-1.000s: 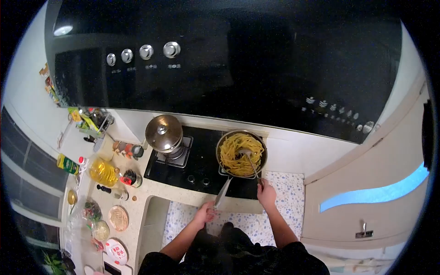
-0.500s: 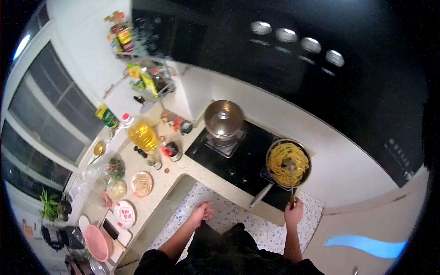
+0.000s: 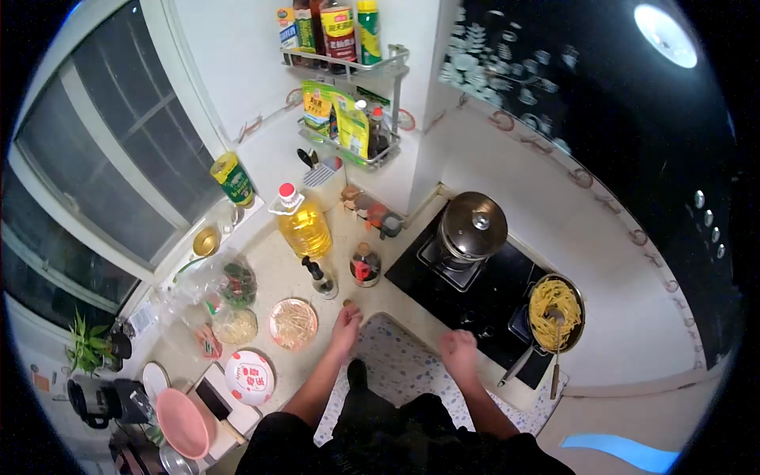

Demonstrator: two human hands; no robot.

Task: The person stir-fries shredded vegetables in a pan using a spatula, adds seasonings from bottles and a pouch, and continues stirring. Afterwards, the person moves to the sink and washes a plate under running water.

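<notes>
At the counter's front edge, my left hand (image 3: 346,326) has its fingers drawn together on a small brown cap (image 3: 347,302). Just beyond stand a dark sauce bottle (image 3: 366,269) and a small glass bottle with a black top (image 3: 321,279). My right hand (image 3: 459,352), slightly blurred, is curled closed in front of the stove with nothing visible in it. Farther right, a frying pan (image 3: 583,315) holds yellow strips of food (image 3: 554,305). A spatula (image 3: 556,368) rests in it, its handle over the rim, untouched.
A lidded pot (image 3: 473,229) sits on the stove's (image 3: 499,305) left burner. Along the counter are an oil jug (image 3: 303,229), a plate of pale strips (image 3: 293,323), a red-and-white dish (image 3: 250,378), plastic bags (image 3: 190,309) and a pink basin (image 3: 184,422). A spice rack (image 3: 348,67) hangs above.
My right hand has let go of the spatula and moved left, away from the pan. My left hand has reached forward to the cap on the counter. The view has swung left.
</notes>
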